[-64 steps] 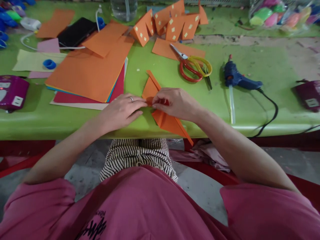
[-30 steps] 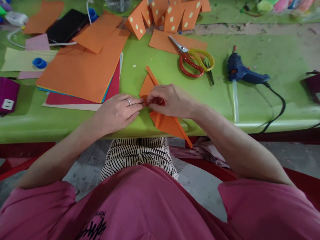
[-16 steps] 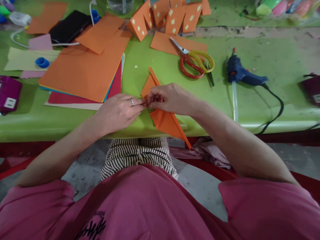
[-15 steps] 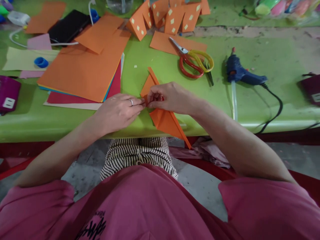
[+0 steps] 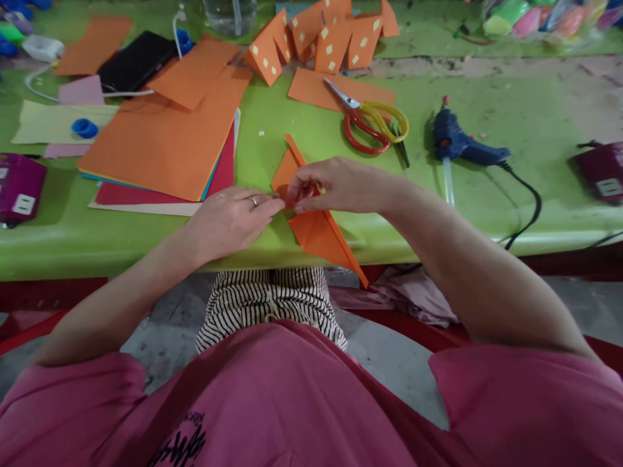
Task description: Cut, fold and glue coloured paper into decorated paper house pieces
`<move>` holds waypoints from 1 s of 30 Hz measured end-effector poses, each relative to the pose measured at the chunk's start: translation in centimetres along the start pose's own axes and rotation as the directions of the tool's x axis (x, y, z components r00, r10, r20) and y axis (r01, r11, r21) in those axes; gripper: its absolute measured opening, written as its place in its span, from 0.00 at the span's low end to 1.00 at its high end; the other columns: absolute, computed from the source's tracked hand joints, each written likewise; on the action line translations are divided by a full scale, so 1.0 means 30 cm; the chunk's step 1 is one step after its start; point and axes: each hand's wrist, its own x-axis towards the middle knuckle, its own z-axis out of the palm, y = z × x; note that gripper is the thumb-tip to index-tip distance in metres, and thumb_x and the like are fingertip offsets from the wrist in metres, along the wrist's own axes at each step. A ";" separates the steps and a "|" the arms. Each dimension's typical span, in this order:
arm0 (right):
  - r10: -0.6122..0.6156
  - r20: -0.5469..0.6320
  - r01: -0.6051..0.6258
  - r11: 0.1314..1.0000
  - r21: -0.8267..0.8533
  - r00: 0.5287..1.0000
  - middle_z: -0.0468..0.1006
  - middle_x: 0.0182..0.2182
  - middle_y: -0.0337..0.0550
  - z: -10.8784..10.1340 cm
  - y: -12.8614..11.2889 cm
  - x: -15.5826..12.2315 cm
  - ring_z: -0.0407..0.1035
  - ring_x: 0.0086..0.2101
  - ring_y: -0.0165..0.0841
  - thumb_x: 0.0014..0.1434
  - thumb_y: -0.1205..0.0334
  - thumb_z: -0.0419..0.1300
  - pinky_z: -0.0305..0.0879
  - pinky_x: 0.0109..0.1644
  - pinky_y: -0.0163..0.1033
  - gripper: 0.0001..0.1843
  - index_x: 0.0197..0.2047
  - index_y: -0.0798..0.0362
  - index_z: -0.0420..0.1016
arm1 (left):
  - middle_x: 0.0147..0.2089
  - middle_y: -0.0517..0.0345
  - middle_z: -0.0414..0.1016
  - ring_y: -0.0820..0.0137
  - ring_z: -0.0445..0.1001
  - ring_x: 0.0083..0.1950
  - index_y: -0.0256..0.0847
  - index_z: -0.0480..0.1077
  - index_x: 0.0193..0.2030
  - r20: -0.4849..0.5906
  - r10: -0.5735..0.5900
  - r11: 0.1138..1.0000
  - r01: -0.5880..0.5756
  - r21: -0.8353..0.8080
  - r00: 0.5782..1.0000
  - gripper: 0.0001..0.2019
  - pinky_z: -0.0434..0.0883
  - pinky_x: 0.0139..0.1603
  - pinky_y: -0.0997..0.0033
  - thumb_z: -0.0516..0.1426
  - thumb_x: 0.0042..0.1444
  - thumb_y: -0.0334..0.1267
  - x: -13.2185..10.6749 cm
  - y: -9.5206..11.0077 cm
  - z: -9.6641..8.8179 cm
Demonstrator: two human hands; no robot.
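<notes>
A piece of orange paper (image 5: 321,235) with a narrow folded strip along its long side lies slanted at the table's front edge, its lower tip jutting past the edge. My right hand (image 5: 335,185) is over its middle, thumb and fingers bent together in a pinch at the paper. From the left, my left hand (image 5: 236,217), with a ring on one finger, presses its fingertips together on the paper's left corner. The fingertips of both hands nearly meet there and hide that part of the paper.
Scissors (image 5: 370,123) with red and yellow handles lie beyond my right hand. A blue glue gun (image 5: 457,139) rests farther right. Stacked coloured paper (image 5: 165,143) lies at the left, near a black phone (image 5: 137,61). Folded orange paper with pale diamonds (image 5: 331,45) stands behind.
My right hand's thumb and fingers have shifted slightly on the orange paper, loosening a little. My left hand stays nearly in place. The whole view has moved slightly.
</notes>
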 end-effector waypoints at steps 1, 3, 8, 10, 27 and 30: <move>-0.019 -0.021 0.018 0.999 -0.031 1.000 0.82 0.37 0.40 0.000 0.002 -0.015 0.74 0.37 0.34 0.59 0.62 0.67 0.67 0.43 0.41 0.05 0.39 0.52 0.81 | 0.48 0.49 0.83 0.60 0.80 0.50 0.42 0.74 0.55 -0.010 -0.026 1.000 0.026 -0.006 1.000 0.16 0.76 0.51 0.58 0.48 0.70 0.36 0.002 0.006 0.002; -0.036 -0.075 0.029 0.995 -0.095 0.997 0.82 0.38 0.43 0.005 0.004 -0.041 0.74 0.39 0.36 0.58 0.63 0.67 0.67 0.46 0.44 0.05 0.39 0.52 0.81 | 0.44 0.48 0.83 0.59 0.80 0.47 0.40 0.74 0.54 -0.031 -0.095 0.995 0.095 -0.011 0.995 0.15 0.76 0.48 0.58 0.49 0.71 0.41 0.011 0.021 0.007; -0.020 -0.145 0.006 0.995 -0.096 0.989 0.83 0.37 0.44 0.030 0.018 -0.072 0.75 0.38 0.38 0.58 0.68 0.59 0.69 0.46 0.46 0.09 0.39 0.50 0.80 | 0.36 0.49 0.79 0.61 0.79 0.40 0.39 0.75 0.46 -0.049 -0.122 0.992 0.123 0.030 0.991 0.15 0.73 0.42 0.62 0.50 0.71 0.43 0.056 0.059 0.010; -0.028 -0.170 0.014 0.996 -0.087 0.985 0.83 0.36 0.43 0.037 0.026 -0.077 0.75 0.38 0.37 0.58 0.68 0.57 0.69 0.46 0.45 0.10 0.38 0.49 0.80 | 0.34 0.50 0.78 0.63 0.78 0.38 0.39 0.75 0.42 -0.054 -0.101 0.993 0.104 0.059 0.993 0.15 0.73 0.41 0.62 0.48 0.71 0.40 0.070 0.065 0.010; -0.037 -0.218 0.028 0.999 -0.046 0.975 0.82 0.41 0.42 0.052 0.016 -0.114 0.76 0.40 0.34 0.61 0.68 0.55 0.69 0.46 0.39 0.14 0.43 0.49 0.81 | 0.47 0.51 0.77 0.62 0.77 0.49 0.39 0.73 0.43 0.170 -0.415 0.887 0.439 -0.146 0.894 0.07 0.71 0.49 0.65 0.54 0.65 0.35 0.126 0.054 -0.010; -0.083 -0.209 0.071 0.995 -0.067 0.974 0.82 0.42 0.42 0.054 0.021 -0.114 0.75 0.41 0.34 0.63 0.66 0.55 0.68 0.48 0.40 0.15 0.46 0.48 0.81 | 0.46 0.51 0.77 0.62 0.77 0.50 0.39 0.73 0.43 0.187 -0.414 0.877 0.446 -0.182 0.891 0.07 0.71 0.51 0.64 0.54 0.65 0.35 0.130 0.043 -0.008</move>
